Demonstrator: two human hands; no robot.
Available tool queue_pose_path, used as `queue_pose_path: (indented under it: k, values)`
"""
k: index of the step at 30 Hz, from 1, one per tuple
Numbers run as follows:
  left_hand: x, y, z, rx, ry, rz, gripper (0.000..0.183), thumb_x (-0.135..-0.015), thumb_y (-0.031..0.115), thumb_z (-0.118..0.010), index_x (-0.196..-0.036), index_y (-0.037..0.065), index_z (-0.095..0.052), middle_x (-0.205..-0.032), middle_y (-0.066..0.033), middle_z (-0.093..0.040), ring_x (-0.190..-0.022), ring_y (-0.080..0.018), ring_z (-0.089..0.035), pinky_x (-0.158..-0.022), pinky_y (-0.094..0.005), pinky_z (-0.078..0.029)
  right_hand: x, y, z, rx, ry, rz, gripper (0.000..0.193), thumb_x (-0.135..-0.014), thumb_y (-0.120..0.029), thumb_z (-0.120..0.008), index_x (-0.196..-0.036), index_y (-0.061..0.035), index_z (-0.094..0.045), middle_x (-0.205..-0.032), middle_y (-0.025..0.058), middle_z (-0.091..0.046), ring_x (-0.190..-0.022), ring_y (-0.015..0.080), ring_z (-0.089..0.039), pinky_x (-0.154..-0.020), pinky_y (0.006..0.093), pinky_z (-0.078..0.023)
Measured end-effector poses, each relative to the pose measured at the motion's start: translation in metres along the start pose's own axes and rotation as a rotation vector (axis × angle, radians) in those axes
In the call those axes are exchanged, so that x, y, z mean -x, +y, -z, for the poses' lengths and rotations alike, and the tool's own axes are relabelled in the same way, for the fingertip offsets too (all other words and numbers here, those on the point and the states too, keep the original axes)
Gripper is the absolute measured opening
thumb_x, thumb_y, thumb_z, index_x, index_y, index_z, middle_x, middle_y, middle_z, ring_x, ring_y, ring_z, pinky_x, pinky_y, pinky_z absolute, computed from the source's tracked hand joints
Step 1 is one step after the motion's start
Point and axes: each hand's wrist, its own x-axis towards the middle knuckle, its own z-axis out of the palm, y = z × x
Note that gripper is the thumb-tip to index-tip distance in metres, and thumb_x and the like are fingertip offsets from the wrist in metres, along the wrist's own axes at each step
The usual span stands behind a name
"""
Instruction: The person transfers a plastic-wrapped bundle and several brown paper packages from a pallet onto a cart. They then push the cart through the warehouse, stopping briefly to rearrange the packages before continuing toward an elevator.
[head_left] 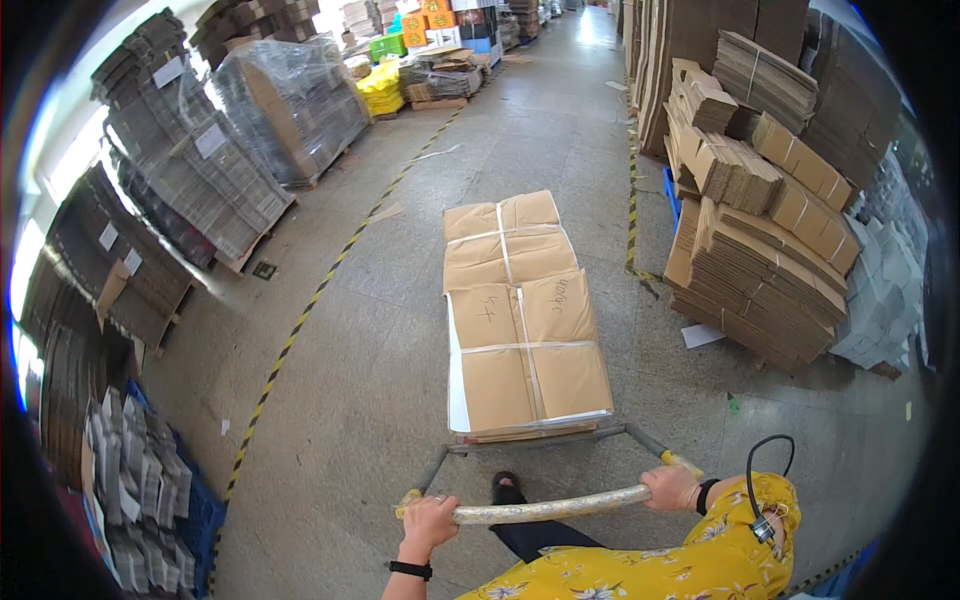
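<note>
My left hand [431, 522] is closed round the left end of a cart's push handle [550, 507], which is wrapped in clear tape. Round the right end of the same bar, my right hand [672, 488] is closed too. Yellow wrapping covers the handle's corners. Ahead of the bar, the cart carries two brown paper-wrapped packages, each bound crosswise with white strapping. The nearer package [495, 385] has handwriting on top and a white left side; the farther package [520, 240] lies just beyond it. Most of the cart's bed is hidden under them.
Black-and-yellow floor tape [325, 285] edges the aisle. Stacked flat cardboard [760, 270] stands at the right, with a sheet of paper [702, 336] on the floor beside it. Wrapped pallet stacks [290, 110] line the left, and a blue pallet [203, 510] sits near left.
</note>
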Motion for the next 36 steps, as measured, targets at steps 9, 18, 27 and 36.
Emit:
queue_pose_path:
  k: [9, 18, 27, 36]
  values:
    - [-0.185, -0.113, 0.036, -0.045, -0.069, -0.028, 0.017, -0.061, 0.021, -0.070, -0.077, 0.018, -0.066, -0.073, -0.0031, -0.066, -0.072, -0.0231, -0.067, -0.066, -0.0391, -0.051, -0.177, 0.044, 0.031, -0.065, -0.107, -0.032, 0.027, -0.074, -0.032, -0.069, -0.083, -0.0090, -0.057, -0.078, 0.0086, -0.065, -0.076, 0.0293, -0.066, -0.066, 0.0407, -0.054]
    - [-0.382, -0.252, 0.086, -0.086, -0.157, -0.115, 0.022, -0.064, 0.023, -0.071, -0.086, 0.018, -0.070, -0.078, -0.0040, -0.069, -0.078, -0.0236, -0.068, -0.072, -0.0403, -0.052, -0.372, 0.050, 0.104, -0.154, -0.122, -0.159, 0.029, -0.073, -0.030, -0.072, -0.081, -0.0076, -0.056, -0.077, 0.0102, -0.065, -0.076, 0.0298, -0.066, -0.064, 0.0415, -0.054]
    - [-0.602, -0.376, 0.115, -0.093, -0.183, -0.257, 0.015, -0.061, 0.021, -0.071, -0.074, 0.015, -0.067, -0.073, -0.0052, -0.067, -0.072, -0.0248, -0.067, -0.068, -0.0383, -0.052, -0.559, 0.091, 0.142, -0.157, 0.092, -0.208, 0.028, -0.069, -0.027, -0.075, -0.078, -0.0092, -0.055, -0.071, 0.0088, -0.062, -0.068, 0.0277, -0.065, -0.060, 0.0391, -0.052]
    - [-0.828, -0.467, 0.146, -0.126, -0.142, -0.330, 0.016, -0.058, 0.019, -0.071, -0.072, 0.014, -0.066, -0.070, -0.0050, -0.064, -0.070, -0.0256, -0.065, -0.066, -0.0392, -0.052, -0.744, 0.151, 0.209, -0.151, 0.229, -0.314, 0.022, -0.068, -0.022, -0.071, -0.076, -0.0097, -0.054, -0.066, 0.0078, -0.060, -0.063, 0.0262, -0.063, -0.057, 0.0373, -0.051]
